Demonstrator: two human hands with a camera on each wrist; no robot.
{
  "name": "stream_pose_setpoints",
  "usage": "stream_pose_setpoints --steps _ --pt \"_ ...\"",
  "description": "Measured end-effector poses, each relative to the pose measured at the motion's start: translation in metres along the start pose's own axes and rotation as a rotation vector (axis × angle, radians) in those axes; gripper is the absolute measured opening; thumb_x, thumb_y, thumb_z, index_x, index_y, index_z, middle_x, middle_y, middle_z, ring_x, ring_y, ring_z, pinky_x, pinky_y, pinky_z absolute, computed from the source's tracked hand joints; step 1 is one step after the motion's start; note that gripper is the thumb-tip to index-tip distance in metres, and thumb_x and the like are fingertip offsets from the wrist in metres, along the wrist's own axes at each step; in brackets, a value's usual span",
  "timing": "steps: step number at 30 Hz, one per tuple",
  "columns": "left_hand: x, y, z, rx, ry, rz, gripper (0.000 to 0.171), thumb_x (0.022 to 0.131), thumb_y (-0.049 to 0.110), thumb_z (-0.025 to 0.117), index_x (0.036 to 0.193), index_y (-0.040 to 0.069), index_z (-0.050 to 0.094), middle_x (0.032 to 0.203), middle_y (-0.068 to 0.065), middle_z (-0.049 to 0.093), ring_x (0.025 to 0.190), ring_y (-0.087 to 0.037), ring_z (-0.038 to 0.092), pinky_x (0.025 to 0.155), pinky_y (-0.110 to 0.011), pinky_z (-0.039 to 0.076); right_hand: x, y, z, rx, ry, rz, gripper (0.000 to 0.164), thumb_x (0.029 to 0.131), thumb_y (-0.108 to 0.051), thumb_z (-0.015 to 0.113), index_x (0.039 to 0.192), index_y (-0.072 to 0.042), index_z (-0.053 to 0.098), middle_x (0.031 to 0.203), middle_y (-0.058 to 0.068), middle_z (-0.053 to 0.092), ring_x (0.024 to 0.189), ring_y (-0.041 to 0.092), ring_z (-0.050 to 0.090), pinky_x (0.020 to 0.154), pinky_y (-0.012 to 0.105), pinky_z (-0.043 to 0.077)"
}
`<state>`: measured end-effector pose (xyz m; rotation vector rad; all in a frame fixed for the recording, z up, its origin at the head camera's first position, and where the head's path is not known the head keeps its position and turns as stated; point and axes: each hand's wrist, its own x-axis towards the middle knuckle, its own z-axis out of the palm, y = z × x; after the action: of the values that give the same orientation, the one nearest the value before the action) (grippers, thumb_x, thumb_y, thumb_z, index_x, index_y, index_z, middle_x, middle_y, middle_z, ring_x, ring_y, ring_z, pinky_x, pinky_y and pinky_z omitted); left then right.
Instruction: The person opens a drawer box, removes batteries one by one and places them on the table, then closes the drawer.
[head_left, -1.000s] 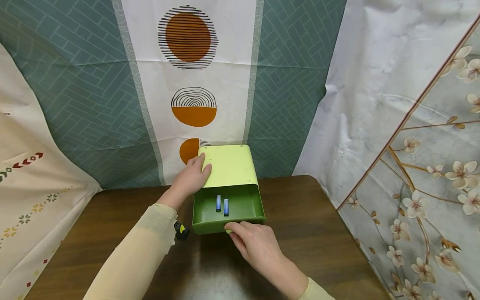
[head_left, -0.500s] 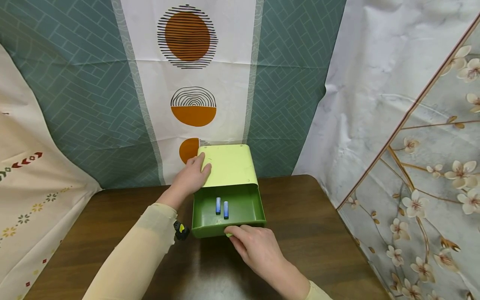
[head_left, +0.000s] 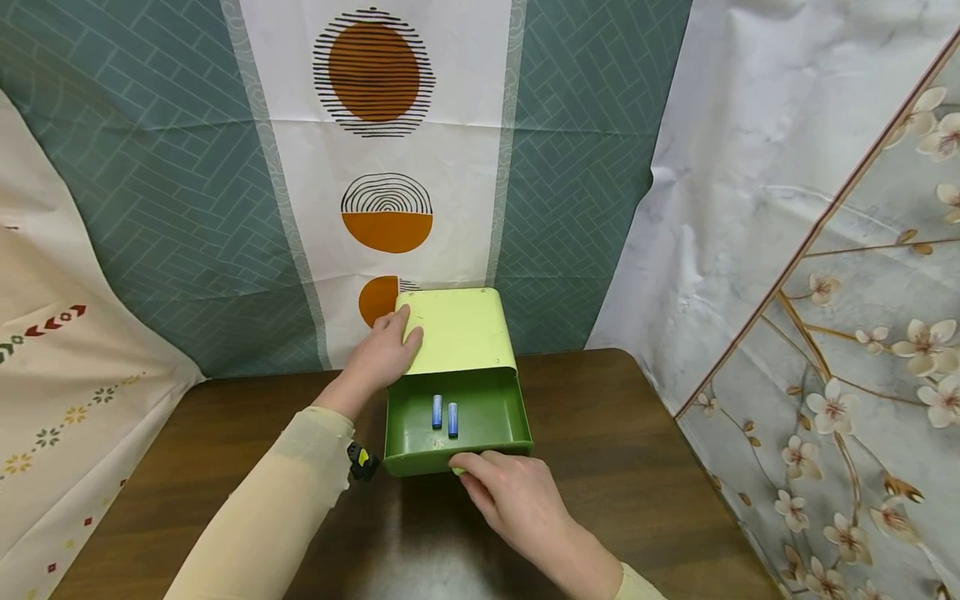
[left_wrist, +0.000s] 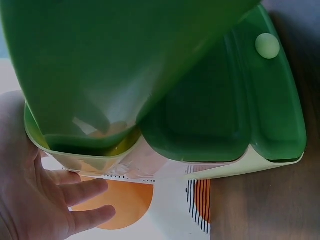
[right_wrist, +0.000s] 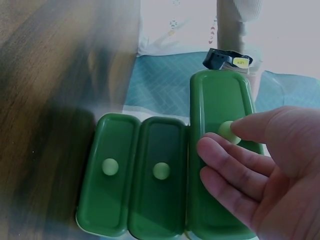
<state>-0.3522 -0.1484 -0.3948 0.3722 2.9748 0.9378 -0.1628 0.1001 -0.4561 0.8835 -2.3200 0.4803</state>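
Note:
A small cabinet [head_left: 462,333] with a pale yellow-green shell stands on the table, its green top drawer [head_left: 491,408] pulled out toward me. Inside the drawer lie two blue batteries [head_left: 437,412], side by side and slightly offset. My left hand [head_left: 378,354] rests on the cabinet's top left edge, fingers extended. With thumb and fingers, my right hand [head_left: 513,500] pinches the round light-green knob [right_wrist: 227,132] on the drawer's front. In the right wrist view, two lower drawers [right_wrist: 159,205] stay pushed in, each with its own knob.
The dark wooden table [head_left: 600,450] extends around the cabinet. A patterned cloth [head_left: 585,167] hangs right behind it, with a floral cloth [head_left: 847,400] along the right and a cream cloth [head_left: 75,358] at the left. A black wrist camera [head_left: 363,462] sits at my left wrist.
Over the first half second the drawer slid slightly farther out toward me with my right hand, carrying the batteries along. Since then almost nothing has moved; my left hand stayed on the cabinet.

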Motion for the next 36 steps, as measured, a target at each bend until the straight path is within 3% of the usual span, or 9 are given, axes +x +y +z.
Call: stream_pose_setpoints --steps 12,20,27,31,36 --pt "0.000 -0.001 0.001 -0.007 0.007 0.004 0.078 0.117 0.054 0.033 0.179 0.013 0.011 0.180 -0.025 0.016 0.162 -0.048 0.026 0.129 -0.065 0.026 0.003 -0.002 -0.018 0.006 -0.080 0.001 0.026 0.096 -0.018 0.088 0.121 -0.024 0.081 0.091 -0.017 0.076 0.071 0.004 0.069 0.056 0.023 0.050" --pt "0.000 -0.002 0.000 -0.012 0.005 0.005 0.078 0.117 0.055 0.031 0.179 0.013 0.010 0.180 -0.025 0.015 0.162 -0.049 0.026 0.128 -0.066 0.026 0.011 0.001 -0.034 -0.012 -0.020 -0.035 0.025 0.094 -0.020 0.090 0.118 -0.023 0.081 0.096 -0.017 0.079 0.077 0.006 0.073 0.062 0.028 0.056" --pt "0.001 -0.004 0.001 -0.004 0.009 0.008 0.078 0.117 0.054 0.032 0.179 0.012 0.011 0.180 -0.025 0.016 0.163 -0.048 0.024 0.128 -0.067 0.026 0.026 0.009 -0.049 -0.028 0.033 -0.043 0.024 0.094 -0.019 0.090 0.117 -0.020 0.082 0.095 -0.013 0.079 0.069 0.011 0.070 0.058 0.029 0.055" --pt "0.000 -0.002 0.001 -0.007 0.012 0.009 0.077 0.118 0.052 0.032 0.179 0.011 0.012 0.179 -0.026 0.017 0.162 -0.049 0.026 0.128 -0.067 0.026 0.037 0.013 -0.054 -0.045 0.046 -0.049 0.025 0.093 -0.020 0.092 0.116 -0.020 0.082 0.090 -0.013 0.076 0.065 0.010 0.063 0.057 0.027 0.052" --pt "-0.002 -0.001 0.000 -0.018 0.010 0.009 0.076 0.118 0.052 0.033 0.179 0.012 0.012 0.180 -0.025 0.016 0.162 -0.049 0.026 0.128 -0.066 0.026 0.049 0.019 -0.056 -0.070 0.042 -0.063 0.028 0.093 -0.024 0.093 0.118 -0.018 0.082 0.096 -0.009 0.078 0.071 0.012 0.068 0.061 0.031 0.056"
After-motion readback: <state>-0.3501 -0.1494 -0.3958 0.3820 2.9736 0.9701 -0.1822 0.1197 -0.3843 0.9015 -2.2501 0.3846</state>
